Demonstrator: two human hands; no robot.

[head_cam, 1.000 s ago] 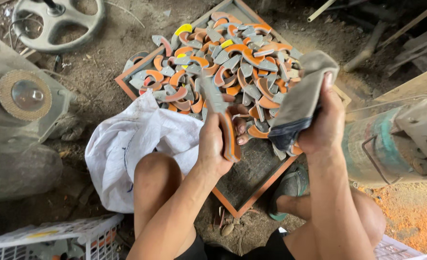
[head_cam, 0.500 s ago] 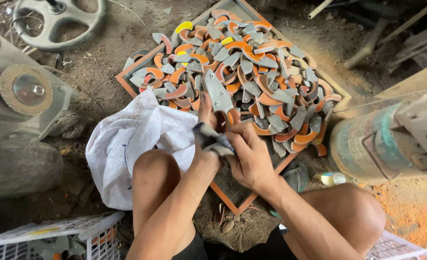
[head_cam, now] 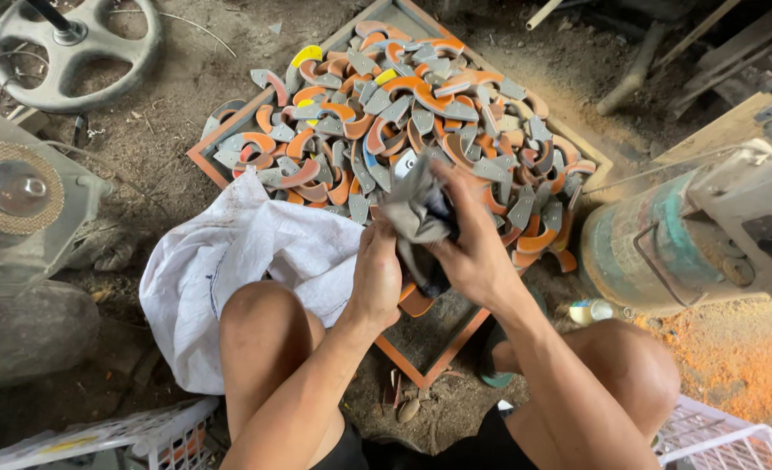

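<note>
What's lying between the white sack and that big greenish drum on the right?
In the head view, between the white sack and the greenish drum sits the orange-framed tray of curved pieces, with both hands gripping a grey cloth.

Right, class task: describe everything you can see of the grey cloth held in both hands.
The grey cloth is a dull, crumpled rag, soft and creased, looking like worn fabric. It is bunched upright between the left hand and the right hand, both gripping it. It is held above the near edge of the orange-framed tray, in front of the pile of grey and orange curved pieces. What it wraps, if anything, is hidden.
</note>
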